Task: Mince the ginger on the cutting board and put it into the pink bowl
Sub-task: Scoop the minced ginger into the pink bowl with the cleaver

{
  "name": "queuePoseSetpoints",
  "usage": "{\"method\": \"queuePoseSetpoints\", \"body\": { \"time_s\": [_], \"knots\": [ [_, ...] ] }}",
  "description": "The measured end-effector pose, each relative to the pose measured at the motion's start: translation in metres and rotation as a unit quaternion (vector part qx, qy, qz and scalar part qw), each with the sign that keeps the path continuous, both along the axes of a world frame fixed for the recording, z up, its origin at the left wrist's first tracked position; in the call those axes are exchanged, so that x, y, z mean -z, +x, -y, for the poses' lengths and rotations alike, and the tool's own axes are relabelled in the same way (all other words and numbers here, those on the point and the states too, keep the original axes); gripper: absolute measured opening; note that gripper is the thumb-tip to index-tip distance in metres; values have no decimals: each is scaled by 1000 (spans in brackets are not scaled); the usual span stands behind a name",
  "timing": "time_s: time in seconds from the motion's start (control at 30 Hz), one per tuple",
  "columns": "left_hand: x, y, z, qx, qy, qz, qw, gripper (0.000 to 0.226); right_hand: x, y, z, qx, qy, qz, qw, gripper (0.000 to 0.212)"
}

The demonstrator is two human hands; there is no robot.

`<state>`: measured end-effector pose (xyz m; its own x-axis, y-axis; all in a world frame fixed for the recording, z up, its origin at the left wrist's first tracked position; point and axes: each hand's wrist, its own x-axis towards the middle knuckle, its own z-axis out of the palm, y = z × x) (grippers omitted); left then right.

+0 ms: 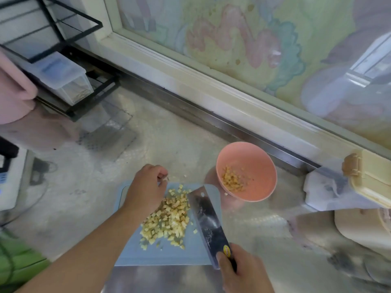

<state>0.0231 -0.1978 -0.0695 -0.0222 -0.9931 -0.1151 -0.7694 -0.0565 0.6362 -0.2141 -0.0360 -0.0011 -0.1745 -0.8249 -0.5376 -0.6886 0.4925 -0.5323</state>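
The ginger [167,220] lies as a loose heap of small cubes on the middle of the board [131,256], with a few strays toward 12 o'clock and some off the board's far edge. A smaller share already sits in the bowl [262,166], which stands on the counter just off the board's corner at 2 o'clock, so I judge the transfer begun and the bulk still to move; whether more chopping is wanted I cannot tell. The left hand [146,187] hangs over the heap's 11 o'clock side, fingers curled; whether they pinch any ginger is not clear. The right hand [239,269] grasps the handle of the cleaver [206,214], whose blade lies along the heap's 3 o'clock side, tip toward the bowl. The board's near edge meets a steel counter lip [160,278]. Bare counter [179,149] lies open at 12 o'clock; a box [370,180] crowds 3 o'clock beyond the bowl.
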Motion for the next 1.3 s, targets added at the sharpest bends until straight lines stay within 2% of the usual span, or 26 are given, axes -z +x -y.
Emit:
{"method": "queuePoseSetpoints", "body": {
  "time_s": [0.1, 0.17, 0.33, 0.4, 0.5, 0.6, 0.8, 0.87, 0.97, 1.1, 1.23, 1.3],
  "knots": [
    [-1, -8, 10, 6, -7, 3, 1000, 9, 9, 1, -3, 25, -1, -14, 1000, 25],
    [-4, -15, 17, 20, -1, 32, 999, 7, 11, 1, -3, 28, 1, -17, 999, 23],
    [-12, -25, 23, 47, 10, 115, 992, 20, 14, 0, -1, 39, -19, -6, 999, 23],
    [-18, -25, 21, 47, 24, 91, 994, 18, 14, -1, -1, 45, -23, 2, 999, 23],
    [-32, -23, 16, 76, 76, -10, 994, 19, 17, -4, -1, 47, -24, 6, 999, 26],
    [-38, -24, 11, 127, 110, 19, 986, 15, 20, -5, -2, 51, -19, 3, 999, 24],
    [-16, -39, 21, 79, 4, 14, 997, 8, 26, -11, -4, 54, -12, 9, 998, 18],
    [-10, -47, 25, 91, -2, 33, 995, 5, 27, -14, -6, 52, -3, 7, 999, 21],
    [-6, -51, 30, 110, 8, 70, 991, 16, 27, -16, -10, 63, -10, 6, 998, 22],
    [-17, -51, 26, 144, 9, 126, 981, 11, 26, -17, -14, 62, -15, 12, 998, 18],
    [-38, -45, 16, 164, 82, 39, 982, 18, 25, -19, -16, 70, -18, 12, 997, 17],
    [-48, -44, 11, 200, 134, 38, 970, 17, 25, -22, -18, 68, -17, 8, 998, 17]
  ]
}}
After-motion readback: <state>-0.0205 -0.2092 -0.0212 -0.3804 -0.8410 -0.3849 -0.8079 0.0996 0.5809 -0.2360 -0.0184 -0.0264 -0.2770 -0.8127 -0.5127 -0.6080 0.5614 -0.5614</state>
